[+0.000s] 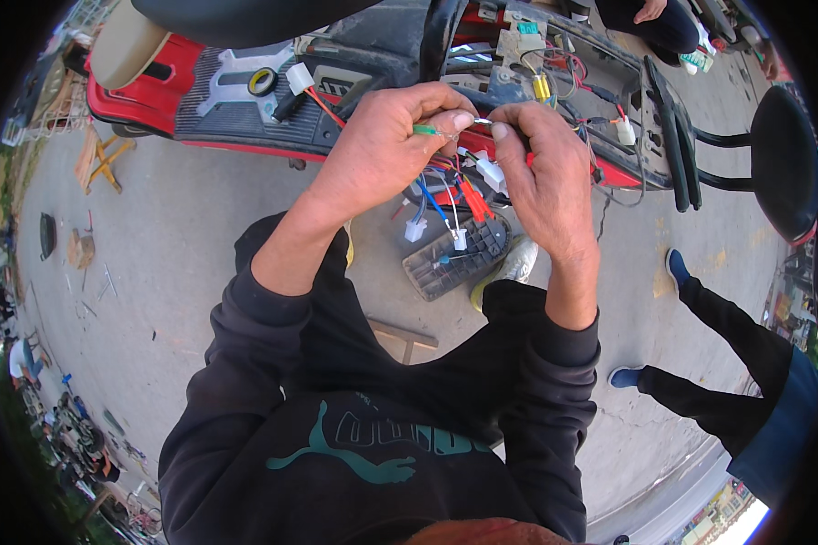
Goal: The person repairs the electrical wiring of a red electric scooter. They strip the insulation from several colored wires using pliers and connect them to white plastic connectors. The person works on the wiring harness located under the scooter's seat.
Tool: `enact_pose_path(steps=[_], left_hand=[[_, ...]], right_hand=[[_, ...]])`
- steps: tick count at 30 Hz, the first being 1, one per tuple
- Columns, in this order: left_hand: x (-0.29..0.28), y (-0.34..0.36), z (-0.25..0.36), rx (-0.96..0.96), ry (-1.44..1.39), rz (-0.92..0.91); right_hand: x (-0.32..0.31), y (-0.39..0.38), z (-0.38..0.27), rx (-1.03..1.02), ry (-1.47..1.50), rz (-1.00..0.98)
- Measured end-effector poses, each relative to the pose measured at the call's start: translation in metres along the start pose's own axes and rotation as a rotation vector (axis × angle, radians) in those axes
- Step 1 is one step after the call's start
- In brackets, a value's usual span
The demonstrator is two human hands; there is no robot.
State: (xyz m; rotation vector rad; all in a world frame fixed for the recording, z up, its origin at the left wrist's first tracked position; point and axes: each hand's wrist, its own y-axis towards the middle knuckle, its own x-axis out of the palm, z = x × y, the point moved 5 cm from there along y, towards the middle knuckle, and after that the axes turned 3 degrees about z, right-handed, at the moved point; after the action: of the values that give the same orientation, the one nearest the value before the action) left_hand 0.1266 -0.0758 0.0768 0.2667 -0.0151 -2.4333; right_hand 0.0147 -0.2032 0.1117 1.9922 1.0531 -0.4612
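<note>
The site is an open-air vehicle repair area. Indicators: daylit grey concrete ground (pixel 191 236); a red-and-black scooter-type vehicle body (pixel 373 64) with its interior exposed; loose multicoloured wiring (pixel 568 73) with white plastic connectors (pixel 491 173); a yellow-and-black tape roll (pixel 263 82).

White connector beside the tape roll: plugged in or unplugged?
Unplugged, by the look: orange-red wires leave one end of the white connector, and nothing appears joined to its other end.
</note>
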Motion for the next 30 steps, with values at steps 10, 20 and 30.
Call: enact_pose_path(steps=[10, 20, 30], left_hand=[[0.008, -0.001, -0.001, -0.011, 0.228, -0.019], [0.006, 0.000, 0.001, -0.061, 0.101, -0.081], [0.011, -0.001, 0.002, -0.075, 0.114, -0.112]], right_hand=[[0.000, -0.002, 0.001, -0.016, -0.119, -0.087], [-0.010, 0.001, 0.002, -0.067, 0.044, -0.050], [-0.003, -0.002, 0.001, -0.030, -0.105, -0.092]])
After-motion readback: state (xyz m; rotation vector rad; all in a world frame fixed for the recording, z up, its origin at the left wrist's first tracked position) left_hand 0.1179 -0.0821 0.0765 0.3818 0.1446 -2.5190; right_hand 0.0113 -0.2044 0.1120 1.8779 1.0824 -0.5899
